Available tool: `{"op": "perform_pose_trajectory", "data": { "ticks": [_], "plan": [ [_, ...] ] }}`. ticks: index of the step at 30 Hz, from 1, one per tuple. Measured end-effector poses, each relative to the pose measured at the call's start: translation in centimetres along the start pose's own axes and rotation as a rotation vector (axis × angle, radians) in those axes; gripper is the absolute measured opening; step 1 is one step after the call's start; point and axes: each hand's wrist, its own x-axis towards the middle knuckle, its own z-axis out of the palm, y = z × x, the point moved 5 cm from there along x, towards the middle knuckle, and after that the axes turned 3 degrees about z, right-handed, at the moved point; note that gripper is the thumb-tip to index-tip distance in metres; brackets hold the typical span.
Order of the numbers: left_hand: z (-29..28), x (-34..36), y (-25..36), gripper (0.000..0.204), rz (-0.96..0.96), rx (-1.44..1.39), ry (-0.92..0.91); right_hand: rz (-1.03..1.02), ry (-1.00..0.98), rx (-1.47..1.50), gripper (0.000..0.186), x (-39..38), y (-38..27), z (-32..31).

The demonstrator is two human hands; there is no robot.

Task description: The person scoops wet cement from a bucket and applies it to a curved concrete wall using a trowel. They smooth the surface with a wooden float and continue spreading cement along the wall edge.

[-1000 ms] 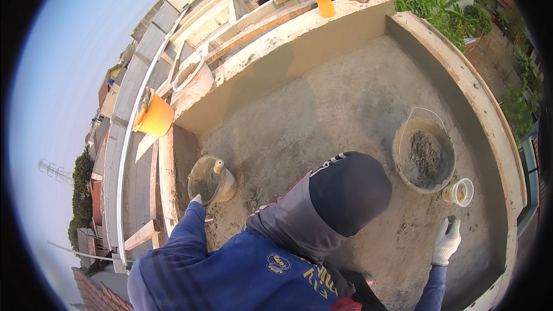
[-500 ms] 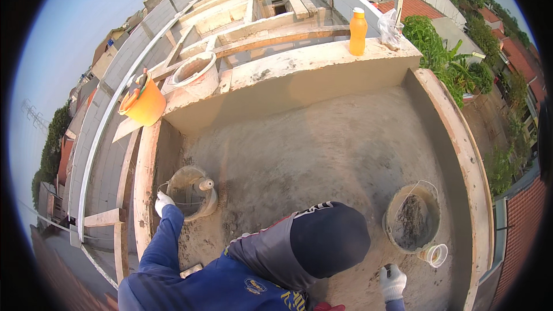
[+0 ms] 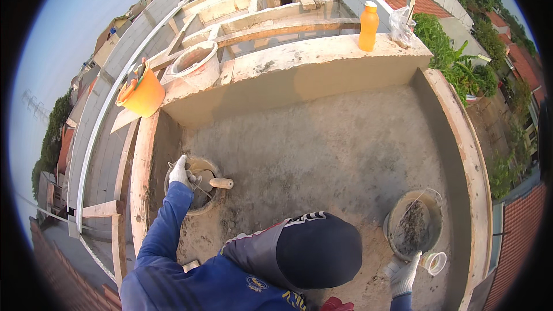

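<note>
My left hand, in a white glove, is closed at the rim of a mortar-stained bucket on the left. A wire handle hangs loosely across that bucket's mouth. A tool with a thick, pale, round handle, its head hidden, leans out over the rim. My right hand, also gloved, has its fingers stretched out at the near rim of a second bucket, which contains dark grey mortar. Just right of those fingers, a small whitish cup lies on its side, close to this bucket.
Low walls enclose the grey cement floor. On the far wall stand an orange bottle, a clear plastic bag and a whitish bucket. An orange bucket sits at the left corner. Rooftops lie beyond and below.
My left hand has moved up along the left bucket's rim, and the tool handle has swung to the right. My right hand has moved forward to the mortar bucket, its fingers straightening.
</note>
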Motion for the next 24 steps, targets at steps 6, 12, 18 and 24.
{"op": "perform_pose_trajectory", "data": {
  "ticks": [6,12,18,24],
  "plan": [
    [3.9,-5.3,1.6,0.036,0.021,0.102,-0.078,-0.017,0.042,-0.06,0.063,3.7,1.3,-1.8],
    [11.3,-11.3,1.5,0.04,-0.027,0.294,-0.387,0.016,-0.012,-0.03,0.052,3.5,0.9,-1.0],
    [21.5,-18.0,-1.2,0.047,-0.086,0.396,-0.91,-0.002,0.073,0.155,0.032,2.9,0.7,0.1],
    [29.0,-22.6,-5.5,0.053,-0.133,0.508,-1.198,0.029,0.112,0.16,0.023,2.2,0.0,0.8]
  ]
}}
